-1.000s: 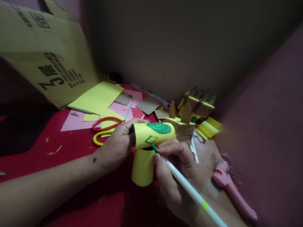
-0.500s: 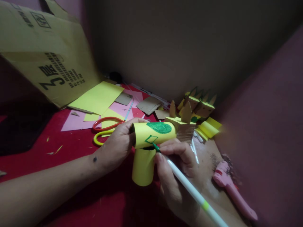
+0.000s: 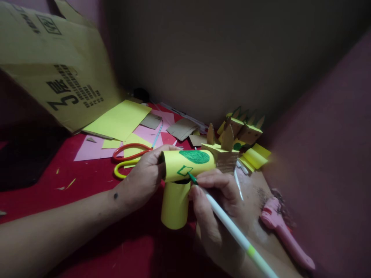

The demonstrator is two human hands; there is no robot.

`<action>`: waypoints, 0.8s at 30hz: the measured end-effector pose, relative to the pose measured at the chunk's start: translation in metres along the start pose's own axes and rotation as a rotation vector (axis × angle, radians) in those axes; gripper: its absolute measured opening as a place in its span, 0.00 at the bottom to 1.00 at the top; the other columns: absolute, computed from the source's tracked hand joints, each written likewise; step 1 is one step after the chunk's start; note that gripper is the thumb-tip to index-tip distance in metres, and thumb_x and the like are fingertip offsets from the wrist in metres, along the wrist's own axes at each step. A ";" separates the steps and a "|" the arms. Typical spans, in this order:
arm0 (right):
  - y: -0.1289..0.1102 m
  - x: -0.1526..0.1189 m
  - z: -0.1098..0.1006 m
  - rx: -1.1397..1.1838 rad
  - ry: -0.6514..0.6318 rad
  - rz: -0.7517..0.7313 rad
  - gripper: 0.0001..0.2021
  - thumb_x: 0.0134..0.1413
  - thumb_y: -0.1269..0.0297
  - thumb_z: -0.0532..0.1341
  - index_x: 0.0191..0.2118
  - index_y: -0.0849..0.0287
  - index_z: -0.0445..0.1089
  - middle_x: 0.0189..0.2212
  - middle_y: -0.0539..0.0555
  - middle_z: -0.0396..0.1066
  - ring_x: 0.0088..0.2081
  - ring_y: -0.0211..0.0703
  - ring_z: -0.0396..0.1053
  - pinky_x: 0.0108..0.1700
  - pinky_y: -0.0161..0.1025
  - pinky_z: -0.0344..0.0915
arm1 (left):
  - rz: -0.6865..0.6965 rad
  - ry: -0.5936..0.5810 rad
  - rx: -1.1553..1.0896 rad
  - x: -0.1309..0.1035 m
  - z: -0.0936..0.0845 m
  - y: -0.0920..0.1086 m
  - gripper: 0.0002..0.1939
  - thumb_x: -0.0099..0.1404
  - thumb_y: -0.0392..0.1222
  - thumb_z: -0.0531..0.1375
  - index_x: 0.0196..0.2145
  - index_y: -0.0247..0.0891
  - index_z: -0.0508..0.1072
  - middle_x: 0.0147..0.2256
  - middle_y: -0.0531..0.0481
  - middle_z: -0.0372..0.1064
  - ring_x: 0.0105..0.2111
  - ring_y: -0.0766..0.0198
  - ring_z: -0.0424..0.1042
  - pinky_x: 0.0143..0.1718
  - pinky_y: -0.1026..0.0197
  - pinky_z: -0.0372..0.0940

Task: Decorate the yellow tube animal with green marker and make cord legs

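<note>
A yellow paper tube figure (image 3: 191,156) lies sideways in my left hand (image 3: 147,170), whose fingers are closed round its open left end. A green filled oval (image 3: 194,156) and a small green diamond outline (image 3: 184,170) mark its side. On its right end sits a corrugated cardboard piece (image 3: 227,160) with two pointed cardboard ears. My right hand (image 3: 217,208) grips a white marker (image 3: 228,224), its green tip touching the tube at the diamond's right edge. Below the tube is a second, upright yellow paper tube (image 3: 174,206); whether they are joined I cannot tell.
Scissors (image 3: 127,160) with red and yellow handles lie left of my left hand. Behind are yellow paper (image 3: 121,119) and cardboard scraps (image 3: 182,128). A large cardboard box (image 3: 63,69) stands at left. More cardboard figures (image 3: 246,129) and a pink glue gun (image 3: 285,231) are at right.
The marker tip has moved slightly up and right along the diamond's edge. The left hand and tube have hardly shifted.
</note>
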State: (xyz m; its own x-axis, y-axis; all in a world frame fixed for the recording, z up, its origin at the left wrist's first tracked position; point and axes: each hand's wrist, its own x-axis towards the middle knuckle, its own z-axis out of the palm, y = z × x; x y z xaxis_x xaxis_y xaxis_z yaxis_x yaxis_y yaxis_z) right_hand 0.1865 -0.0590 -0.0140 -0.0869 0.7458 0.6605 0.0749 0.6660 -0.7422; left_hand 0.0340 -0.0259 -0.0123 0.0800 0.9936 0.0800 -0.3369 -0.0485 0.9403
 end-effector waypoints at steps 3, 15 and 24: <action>-0.001 0.000 0.000 0.008 -0.006 0.006 0.12 0.58 0.77 0.59 0.40 0.51 0.64 0.30 0.45 0.61 0.26 0.31 0.60 0.28 0.28 0.62 | -0.022 0.012 0.034 0.000 0.000 0.001 0.15 0.59 0.42 0.68 0.43 0.35 0.76 0.41 0.44 0.80 0.44 0.50 0.77 0.46 0.52 0.70; 0.003 -0.001 -0.004 0.047 -0.074 -0.041 0.12 0.58 0.78 0.58 0.41 0.52 0.65 0.32 0.47 0.62 0.30 0.34 0.64 0.31 0.32 0.63 | -0.024 0.045 0.050 -0.003 0.004 0.007 0.16 0.55 0.42 0.68 0.41 0.36 0.74 0.37 0.49 0.77 0.39 0.57 0.74 0.41 0.59 0.69; 0.000 0.000 0.000 0.007 -0.005 0.007 0.11 0.59 0.77 0.59 0.40 0.50 0.64 0.30 0.45 0.61 0.27 0.32 0.61 0.29 0.29 0.62 | 0.000 0.019 0.046 -0.002 0.005 0.009 0.15 0.54 0.40 0.69 0.41 0.35 0.78 0.38 0.47 0.80 0.37 0.56 0.76 0.42 0.57 0.71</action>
State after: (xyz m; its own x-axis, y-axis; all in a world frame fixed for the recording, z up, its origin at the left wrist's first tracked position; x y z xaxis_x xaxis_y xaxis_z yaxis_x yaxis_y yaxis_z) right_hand 0.1865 -0.0589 -0.0145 -0.0919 0.7503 0.6546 0.0690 0.6606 -0.7475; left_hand 0.0358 -0.0283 -0.0022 0.0621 0.9953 0.0743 -0.2938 -0.0529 0.9544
